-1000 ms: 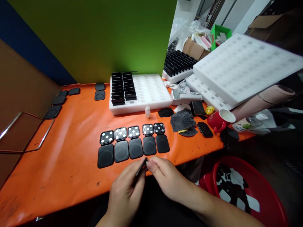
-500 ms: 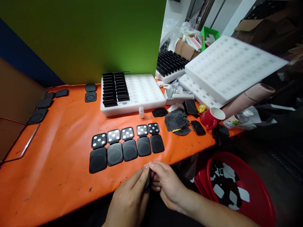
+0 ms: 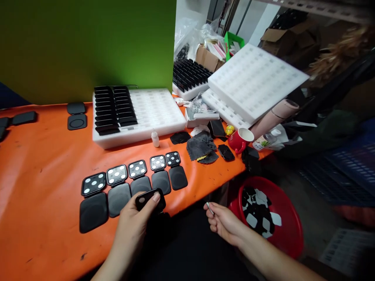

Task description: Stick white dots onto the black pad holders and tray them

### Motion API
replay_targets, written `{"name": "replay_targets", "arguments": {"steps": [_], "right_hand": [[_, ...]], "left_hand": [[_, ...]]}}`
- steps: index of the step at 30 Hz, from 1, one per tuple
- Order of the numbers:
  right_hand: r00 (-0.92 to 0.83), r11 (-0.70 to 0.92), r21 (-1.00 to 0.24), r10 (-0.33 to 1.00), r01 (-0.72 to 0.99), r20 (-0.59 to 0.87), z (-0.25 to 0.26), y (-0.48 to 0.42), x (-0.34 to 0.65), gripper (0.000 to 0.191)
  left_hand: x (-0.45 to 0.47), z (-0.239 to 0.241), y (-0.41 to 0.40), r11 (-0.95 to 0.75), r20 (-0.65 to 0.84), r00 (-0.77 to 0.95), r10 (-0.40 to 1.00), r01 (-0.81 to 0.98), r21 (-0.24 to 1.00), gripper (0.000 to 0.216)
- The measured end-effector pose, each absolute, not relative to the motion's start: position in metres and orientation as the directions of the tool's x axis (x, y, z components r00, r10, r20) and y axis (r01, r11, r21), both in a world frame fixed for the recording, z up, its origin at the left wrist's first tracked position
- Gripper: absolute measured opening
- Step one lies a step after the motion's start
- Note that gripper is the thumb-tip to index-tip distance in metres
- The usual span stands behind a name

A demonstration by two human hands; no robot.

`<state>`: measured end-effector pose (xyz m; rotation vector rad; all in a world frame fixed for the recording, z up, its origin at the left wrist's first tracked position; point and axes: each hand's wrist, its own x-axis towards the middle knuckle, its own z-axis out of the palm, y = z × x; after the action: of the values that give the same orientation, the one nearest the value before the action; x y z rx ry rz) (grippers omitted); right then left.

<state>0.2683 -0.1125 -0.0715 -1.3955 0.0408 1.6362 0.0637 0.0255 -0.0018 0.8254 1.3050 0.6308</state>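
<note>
My left hand (image 3: 130, 224) grips a black folding pad (image 3: 150, 195) over the table's front edge, thumb on its face, where a pale dot shows. My right hand (image 3: 221, 222) is apart from it, farther right, pinching a small, thin, pale piece (image 3: 209, 208) whose kind I cannot make out. Behind the left hand lies a row of several opened black folding pads (image 3: 93, 212). Their upper halves (image 3: 116, 174) carry white dots and their lower halves are plain black.
A white foam tray (image 3: 158, 117) holds two rows of upright black pads. Before it stands a small white bottle (image 3: 155, 139). To the right are a grey cloth (image 3: 202, 147), a red mug (image 3: 240, 140) and stacked foam trays (image 3: 254, 84). A red bin (image 3: 288, 238) with black and white scraps stands below.
My hands were together around the black pad and are now apart. The left has moved left with the pad; the right has moved right with the pale piece. The view has turned right.
</note>
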Motion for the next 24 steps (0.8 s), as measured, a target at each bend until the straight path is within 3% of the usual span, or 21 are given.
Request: {"name": "replay_targets", "arguments": {"steps": [6, 8, 11, 13, 15, 20, 24], "right_hand": [[0.297, -0.456, -0.661, 0.64, -0.596, -0.709, -0.094, -0.091, 0.279, 0.021], [0.329, -0.486, -0.716, 0.658, -0.502, -0.678, -0.091, -0.091, 0.281, 0.021], [0.463, -0.536, -0.827, 0.697, -0.171, -0.548, -0.078, -0.098, 0.289, 0.022], [0.562, -0.484, -0.865, 0.755, 0.13, -0.338, -0.065, -0.099, 0.292, 0.02], [0.555, -0.39, -0.871, 0.814, 0.3, -0.173, -0.051, -0.093, 0.288, 0.022], [0.262, -0.226, -0.957, 0.949, 0.183, -0.174, -0.032, -0.041, 0.272, 0.029], [0.296, -0.199, -0.958, 0.946, 0.206, -0.133, -0.042, 0.012, 0.283, 0.031]], "left_hand": [[0.087, -0.006, 0.022, 0.616, -0.599, 0.242, 0.763, 0.006, 0.787, 0.036], [0.093, -0.01, 0.024, 0.6, -0.577, 0.28, 0.768, 0.003, 0.8, 0.036], [0.107, -0.018, 0.027, 0.507, -0.479, 0.36, 0.801, 0.02, 0.862, 0.035], [0.121, -0.023, 0.028, 0.422, -0.4, 0.409, 0.82, 0.038, 0.906, 0.035], [0.137, -0.028, 0.03, 0.356, -0.34, 0.446, 0.828, 0.051, 0.933, 0.036], [0.153, -0.038, 0.046, 0.104, -0.173, 0.5, 0.849, 0.162, 0.981, 0.042], [0.134, -0.044, 0.068, -0.219, 0.003, 0.537, 0.844, 0.339, 0.915, 0.045]]}}
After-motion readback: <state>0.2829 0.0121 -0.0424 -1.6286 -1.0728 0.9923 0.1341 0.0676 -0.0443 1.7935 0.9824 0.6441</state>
